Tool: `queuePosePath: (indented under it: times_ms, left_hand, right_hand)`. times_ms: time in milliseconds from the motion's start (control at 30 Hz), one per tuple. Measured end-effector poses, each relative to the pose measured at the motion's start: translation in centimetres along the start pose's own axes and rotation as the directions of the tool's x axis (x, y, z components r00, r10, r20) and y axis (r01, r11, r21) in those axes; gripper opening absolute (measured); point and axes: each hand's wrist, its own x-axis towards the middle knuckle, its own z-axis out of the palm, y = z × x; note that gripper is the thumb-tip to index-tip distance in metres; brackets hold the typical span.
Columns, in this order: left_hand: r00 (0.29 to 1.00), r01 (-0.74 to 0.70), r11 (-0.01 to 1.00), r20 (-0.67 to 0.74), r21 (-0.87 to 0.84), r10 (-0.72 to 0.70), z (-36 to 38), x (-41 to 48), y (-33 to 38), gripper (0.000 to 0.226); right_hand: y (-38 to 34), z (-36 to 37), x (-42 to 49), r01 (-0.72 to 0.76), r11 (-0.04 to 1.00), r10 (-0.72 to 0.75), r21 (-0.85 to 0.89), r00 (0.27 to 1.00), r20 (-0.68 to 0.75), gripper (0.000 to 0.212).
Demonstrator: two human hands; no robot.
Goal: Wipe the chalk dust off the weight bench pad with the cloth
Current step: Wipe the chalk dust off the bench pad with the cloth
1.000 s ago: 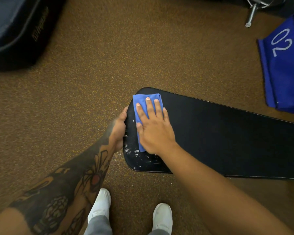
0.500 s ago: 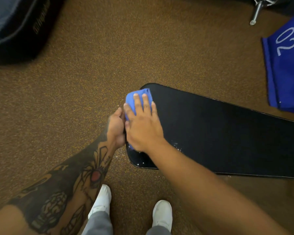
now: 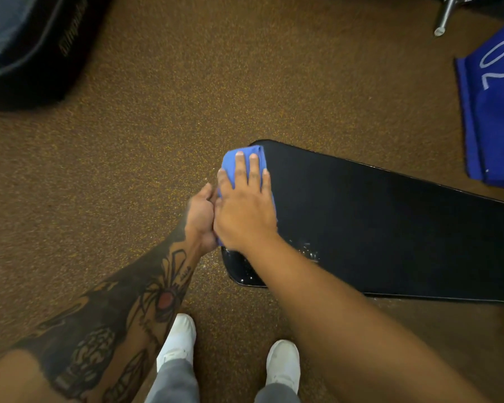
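Upper-left corner: a dark padded case point(image 3: 26, 48) sits on the brown speckled floor point(image 3: 157, 112).
Left hand point(image 3: 201, 216): at the end of a tattooed forearm, it is curled against the left end of the bench pad point(image 3: 390, 228) and grips its edge; the fingertips are hidden.
Shoes: two white shoes point(image 3: 178, 338) stand on the floor below the hands.
Cloth point(image 3: 230, 162): blue and folded, it lies on the pad's left end at the far corner, reaching over the rim.
Right hand point(image 3: 245, 210): it lies flat on the cloth, fingers straight and pointing away, pressing it onto the pad, with its side touching the left hand.
Chalk dust point(image 3: 309, 248): white specks show on the pad just right of the right wrist, with more at the near corner.
Bench pad: black and glossy-edged, it runs off the right side.
Metal tube point(image 3: 445, 16): it pokes in at the top right.
Blue fabric point(image 3: 495, 126): marked "02", it lies beyond the pad at the right edge.
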Motion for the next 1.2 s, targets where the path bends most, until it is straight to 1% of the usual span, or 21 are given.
queuePosePath:
  times_ms: [100, 167, 267, 367, 433, 500, 633, 733, 800, 833, 933, 1000, 1067, 1200]
  left_hand:
    - [0.998, 0.056, 0.998, 0.027, -0.001, -0.056, -0.3, -0.3, 0.0, 0.06]
    - [0.996, 0.085, 0.996, 0.037, 0.036, -0.086, -0.4, -0.5, 0.1, 0.062]
    - [0.998, 0.049, 0.997, 0.033, 0.052, -0.051, -0.4, -0.2, 0.0, 0.06]
    - [0.999, 0.021, 1.0, 0.042, 0.013, -0.022, -0.5, -0.1, -0.2, 0.058]
    - [0.999, 0.003, 1.0, 0.047, -0.004, -0.003, -0.7, -0.1, -0.2, 0.056]
    - [0.999, 0.002, 1.0, 0.044, 0.0, -0.002, -0.8, -0.2, -0.2, 0.057]
    - [0.999, 0.032, 0.997, 0.023, 0.073, -0.034, -0.5, -0.7, 0.1, 0.059]
    - [1.0, 0.007, 0.997, -0.006, 0.074, -0.006, -0.3, -0.4, 0.2, 0.053]
    - [1.0, -0.003, 0.995, -0.008, 0.103, 0.004, -0.4, -0.1, 0.0, 0.056]
    - [1.0, -0.012, 0.993, -0.009, 0.121, 0.013, -0.5, 0.1, -0.1, 0.056]
    - [0.999, -0.043, 0.978, -0.004, 0.204, 0.045, 0.1, -0.3, -0.5, 0.056]
    - [0.998, -0.061, 0.971, -0.01, 0.233, 0.065, 0.6, -0.6, -0.6, 0.055]
    - [0.999, -0.045, 0.966, -0.005, 0.253, 0.048, 0.8, -0.6, -0.8, 0.054]
    - [0.999, 0.027, 0.953, -0.037, 0.303, -0.017, 1.1, -0.9, -0.8, 0.057]
  right_hand:
    - [-0.3, 1.0, -4.6, 0.096, 0.995, -0.096, 0.021, 0.995, -0.006, 0.067]
    - [0.4, 1.4, -5.9, 0.105, 0.994, -0.105, 0.041, 0.994, -0.014, 0.065]
    - [1.2, 1.1, -4.1, 0.049, 0.998, -0.049, 0.028, 0.999, -0.018, 0.063]
    - [0.6, 0.6, -1.2, -0.07, 0.997, 0.072, 0.04, 0.997, -0.034, 0.065]
    - [0.1, 0.8, -0.9, -0.091, 0.995, 0.093, 0.04, 0.995, -0.037, 0.065]
    - [0.0, 1.0, -1.9, -0.052, 0.998, 0.053, 0.036, 0.998, -0.039, 0.064]
    - [0.2, 1.7, -6.5, 0.085, 0.994, -0.082, 0.066, 0.995, -0.051, 0.064]
    - [1.8, 2.2, -9.7, 0.119, 0.99, -0.117, 0.075, 0.993, -0.032, 0.063]
    - [3.0, 2.2, -9.5, 0.086, 0.994, -0.083, 0.066, 0.996, -0.035, 0.062]
    - [3.1, 2.1, -8.8, 0.041, 0.997, -0.039, 0.066, 0.999, -0.038, 0.062]
    - [2.5, 1.5, -5.5, -0.156, 0.982, 0.163, 0.105, 0.985, -0.06, 0.064]
    - [1.7, 1.4, -4.2, -0.219, 0.966, 0.229, 0.135, 0.971, -0.064, 0.065]
    - [1.2, 1.7, -4.6, -0.186, 0.973, 0.197, 0.135, 0.978, -0.071, 0.065]
    - [1.1, 2.2, -9.2, 0.023, 0.991, -0.015, 0.13, 0.998, -0.062, 0.065]
